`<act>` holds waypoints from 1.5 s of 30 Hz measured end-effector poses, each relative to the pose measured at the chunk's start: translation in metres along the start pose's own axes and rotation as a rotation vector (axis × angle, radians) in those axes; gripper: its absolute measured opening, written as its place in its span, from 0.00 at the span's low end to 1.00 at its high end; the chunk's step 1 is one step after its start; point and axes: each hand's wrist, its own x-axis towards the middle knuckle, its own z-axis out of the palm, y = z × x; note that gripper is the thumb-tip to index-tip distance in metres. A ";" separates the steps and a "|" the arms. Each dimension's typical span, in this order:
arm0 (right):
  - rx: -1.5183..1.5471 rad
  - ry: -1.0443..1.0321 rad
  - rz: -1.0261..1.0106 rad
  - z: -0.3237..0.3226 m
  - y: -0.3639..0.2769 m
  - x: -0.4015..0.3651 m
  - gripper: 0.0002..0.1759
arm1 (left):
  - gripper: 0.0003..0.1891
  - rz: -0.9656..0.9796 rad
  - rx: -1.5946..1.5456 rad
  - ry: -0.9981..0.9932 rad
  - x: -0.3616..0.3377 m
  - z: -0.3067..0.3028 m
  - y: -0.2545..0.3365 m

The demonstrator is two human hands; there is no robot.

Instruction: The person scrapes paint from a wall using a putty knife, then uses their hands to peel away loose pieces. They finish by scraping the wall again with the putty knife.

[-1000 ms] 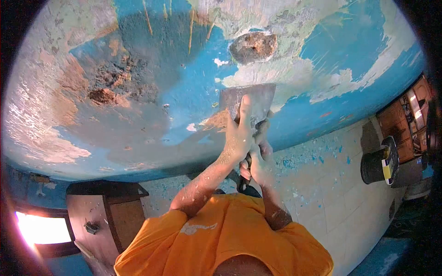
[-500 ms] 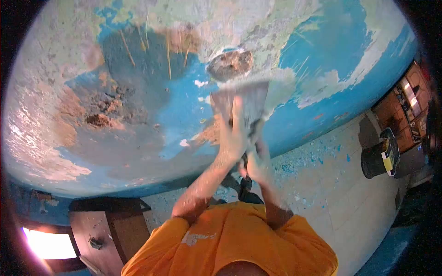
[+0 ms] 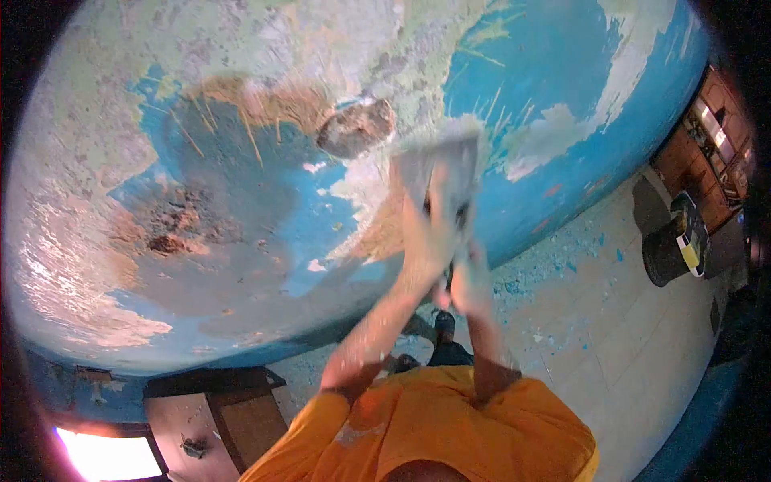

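A wide flat scraper (image 3: pixel 438 165) lies with its blade against the wall (image 3: pixel 353 48), on pale green and blue peeling paint. My left hand (image 3: pixel 429 229) is pressed on the back of the blade, its fingers pointing up along it. Lower down, my right hand (image 3: pixel 468 281) is wrapped round the scraper's dark handle. Both hands are blurred by motion. Up and left of the blade, a rough brown hollow (image 3: pixel 356 128) shows in the wall.
Blue paint flakes (image 3: pixel 562 265) litter the pale floor (image 3: pixel 610 321). A black bucket (image 3: pixel 665 255) stands at the right, near a wooden cabinet (image 3: pixel 707 145). At the lower left are a wooden cabinet (image 3: pixel 181 410) and a bright opening (image 3: pixel 108 454).
The view has shifted, and the hollow now appears further left and lower. Both hands and the scraper have moved right along the wall, away from the hollow.
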 end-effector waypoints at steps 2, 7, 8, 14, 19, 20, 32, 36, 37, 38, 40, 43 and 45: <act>0.197 -0.177 0.076 -0.017 0.024 0.019 0.23 | 0.22 -0.867 -0.378 -0.200 0.034 -0.021 0.035; 0.082 -0.029 -0.101 -0.020 0.046 0.017 0.20 | 0.22 -0.671 -0.562 -0.377 -0.001 -0.011 0.024; 0.019 -0.003 -0.128 -0.024 0.045 0.021 0.19 | 0.22 -0.265 -0.213 -0.294 0.001 -0.007 0.027; 0.112 -0.177 0.009 -0.041 0.024 0.023 0.20 | 0.22 -0.667 -0.582 -0.214 0.011 0.004 0.043; 0.064 -0.166 -0.104 -0.058 -0.004 0.049 0.20 | 0.22 -0.909 -0.661 -0.323 0.042 0.020 0.050; 0.032 -0.209 0.016 -0.065 -0.021 0.051 0.22 | 0.22 -0.887 -0.544 -0.361 0.063 0.016 0.064; 0.129 -0.327 -0.082 -0.101 0.021 0.062 0.17 | 0.27 -1.075 -0.765 -0.315 0.022 0.049 0.068; 0.124 -0.185 -0.094 -0.107 0.024 0.050 0.16 | 0.28 -0.799 -0.612 -0.007 0.003 0.073 0.074; 0.133 -0.222 -0.098 -0.109 0.004 0.054 0.15 | 0.26 -0.955 -0.696 -0.238 0.020 0.065 0.073; 0.139 -0.262 -0.119 -0.111 -0.009 0.063 0.15 | 0.25 -1.090 -0.786 -0.465 0.040 0.061 0.077; 0.254 -0.328 -0.136 -0.112 -0.018 0.069 0.21 | 0.24 -1.078 -0.892 -0.411 0.059 0.059 0.087; 0.298 -0.397 -0.266 -0.124 0.000 0.059 0.31 | 0.23 -1.030 -0.939 -0.463 0.047 0.062 0.088; 0.269 -0.324 -0.238 -0.130 0.004 0.045 0.25 | 0.23 -1.070 -0.982 -0.412 0.031 0.070 0.086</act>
